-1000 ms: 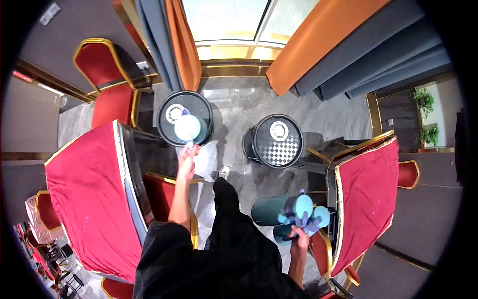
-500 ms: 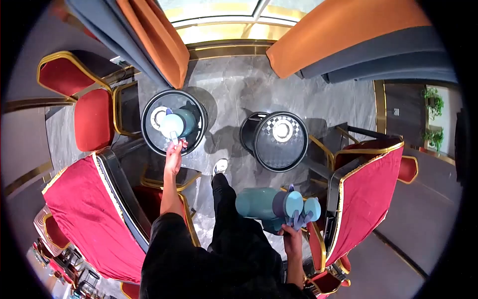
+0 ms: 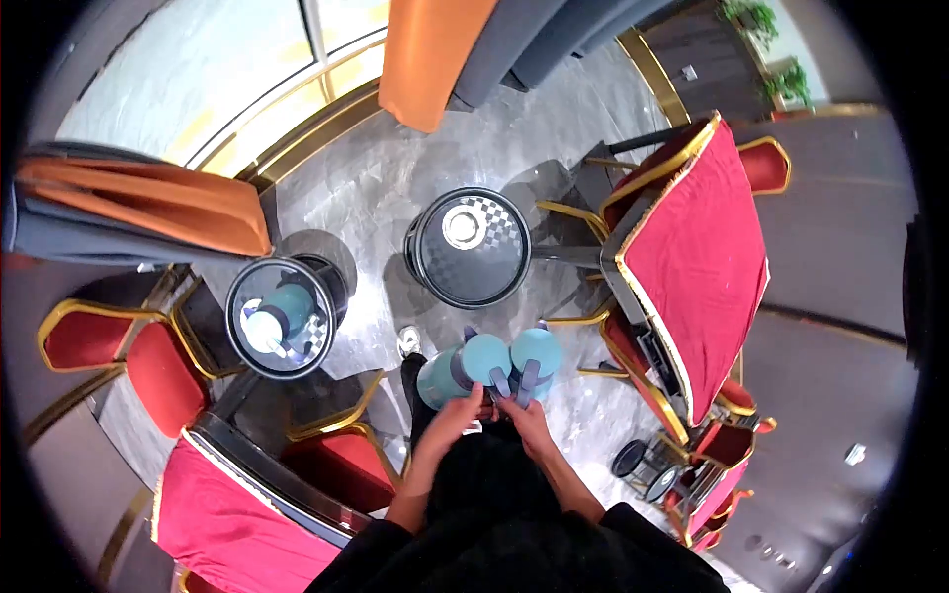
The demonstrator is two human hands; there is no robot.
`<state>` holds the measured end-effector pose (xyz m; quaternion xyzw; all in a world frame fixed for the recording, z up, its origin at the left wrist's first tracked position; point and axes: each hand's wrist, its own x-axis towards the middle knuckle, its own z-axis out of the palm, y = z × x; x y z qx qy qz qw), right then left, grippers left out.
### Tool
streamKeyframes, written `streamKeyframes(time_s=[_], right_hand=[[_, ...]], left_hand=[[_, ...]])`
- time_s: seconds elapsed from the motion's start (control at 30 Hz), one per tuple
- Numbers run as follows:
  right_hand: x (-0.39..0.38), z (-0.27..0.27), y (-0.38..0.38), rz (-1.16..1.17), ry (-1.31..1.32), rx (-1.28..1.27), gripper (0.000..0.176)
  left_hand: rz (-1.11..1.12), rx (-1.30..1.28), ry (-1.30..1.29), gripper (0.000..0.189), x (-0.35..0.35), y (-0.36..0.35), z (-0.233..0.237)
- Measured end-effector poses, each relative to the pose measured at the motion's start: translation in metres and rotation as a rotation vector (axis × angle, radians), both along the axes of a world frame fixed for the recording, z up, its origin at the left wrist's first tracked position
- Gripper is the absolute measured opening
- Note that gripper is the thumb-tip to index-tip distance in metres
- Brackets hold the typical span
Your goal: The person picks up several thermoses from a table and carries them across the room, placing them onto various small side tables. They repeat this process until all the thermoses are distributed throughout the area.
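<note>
Two teal pitchers with light blue lids and purple-grey handles hang side by side in front of my body. My left hand [image 3: 462, 413] has its fingers closed at the handle of the left pitcher [image 3: 486, 359]. Close beside it, my right hand [image 3: 526, 420] is wrapped round the handle of the right pitcher [image 3: 536, 355]. A third teal pitcher [image 3: 286, 308] stands on the left round black table [image 3: 237, 341], with its handle toward me. The right round black table [image 3: 474, 275] bears a white round dish [image 3: 463, 227].
Red chairs [image 3: 166, 379] stand at the left. Red-covered tables lie at the lower left [image 3: 232, 514] and right [image 3: 697, 267]. An orange curtain [image 3: 430, 59] hangs ahead, another [image 3: 148, 203] at the left. My shoe [image 3: 408, 341] is on the grey floor.
My left hand has let go of the pitcher on the left round table and come to the two held pitchers. These have moved in front of my body. The view has turned right.
</note>
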<state>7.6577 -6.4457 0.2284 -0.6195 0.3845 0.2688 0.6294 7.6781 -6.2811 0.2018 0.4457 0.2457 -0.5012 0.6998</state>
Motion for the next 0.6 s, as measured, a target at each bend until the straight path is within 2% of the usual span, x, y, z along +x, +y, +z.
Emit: streamKeyframes(time_s=[0.07,0.1,0.2,0.33,0.37,0.47,0.53,0.6], right_hand=[[-0.009,-0.008,-0.009,-0.082,0.004,-0.016,0.028],[-0.011,-0.005,-0.015,-0.096,0.021,0.008,0.028],[-0.018,-0.005,-0.039,-0.088,-0.039,0.064,0.029],[-0.016,0.008,-0.072,-0.147,-0.021,0.207,0.027],[-0.015,0.009,-0.082,-0.158,0.008,0.257,0.028],[-0.019,-0.003,-0.113,-0.159,-0.126,0.285,0.030],[-0.017,0.009,-0.145,-0.283,-0.182,0.341,0.029],[-0.031,0.001,-0.184,-0.295,-0.143,0.251,0.023]], left_hand=[[0.110,-0.052,0.169,0.053,-0.011,-0.032,0.001],[0.217,-0.053,0.071,0.045,-0.015,-0.045,0.008],[0.186,-0.014,0.107,0.037,-0.013,-0.069,0.015],[0.369,-0.230,0.248,0.029,-0.005,-0.102,0.035],[0.380,-0.169,0.204,0.027,-0.014,-0.114,0.022],[0.409,-0.084,0.050,0.025,-0.010,-0.137,0.013],[0.557,0.031,-0.008,0.021,0.001,-0.148,-0.002],[0.628,-0.066,-0.033,0.019,0.021,-0.150,-0.028]])
